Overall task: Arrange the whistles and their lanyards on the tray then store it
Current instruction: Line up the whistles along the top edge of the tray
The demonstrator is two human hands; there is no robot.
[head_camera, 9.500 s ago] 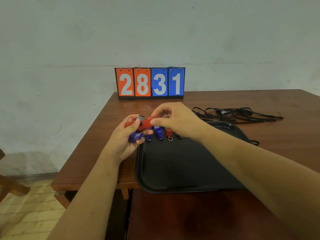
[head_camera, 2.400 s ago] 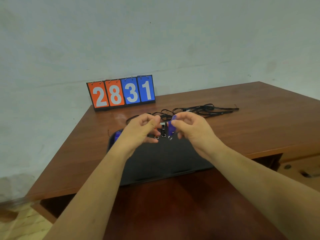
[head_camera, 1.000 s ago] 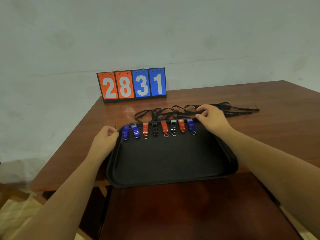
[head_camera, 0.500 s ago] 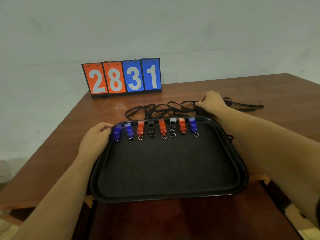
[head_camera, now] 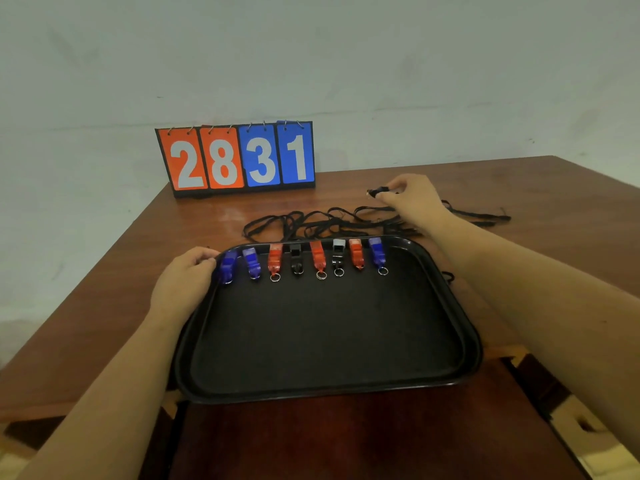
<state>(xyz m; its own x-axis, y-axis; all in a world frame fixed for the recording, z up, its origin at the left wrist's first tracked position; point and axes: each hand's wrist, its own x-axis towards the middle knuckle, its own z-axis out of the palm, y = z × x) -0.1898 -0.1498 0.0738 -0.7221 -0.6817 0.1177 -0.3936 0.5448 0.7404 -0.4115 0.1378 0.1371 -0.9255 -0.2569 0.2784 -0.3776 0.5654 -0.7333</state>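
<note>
A black tray (head_camera: 325, 372) lies on the wooden table. Several whistles stand in a row along its far edge: blue (head_camera: 227, 266), red (head_camera: 274, 259), black (head_camera: 295, 259) and more, up to a blue one (head_camera: 377, 252) at the right end. A tangle of black lanyards (head_camera: 311, 223) lies on the table just behind the tray. My right hand (head_camera: 412, 199) pinches the clip end of one lanyard and holds it lifted above the pile. My left hand (head_camera: 183, 285) rests on the tray's far left corner, its fingers curled over the rim beside the leftmost blue whistle.
A flip scoreboard (head_camera: 235, 157) reading 2831 stands at the table's back edge against the wall. The table's left edge (head_camera: 86, 296) runs close to the tray. A gap between two table sections shows at the lower right (head_camera: 540, 386).
My right hand has lifted one lanyard's end up from the pile and away from the tray. My left hand stays on the tray's left corner. The row of whistles is unchanged.
</note>
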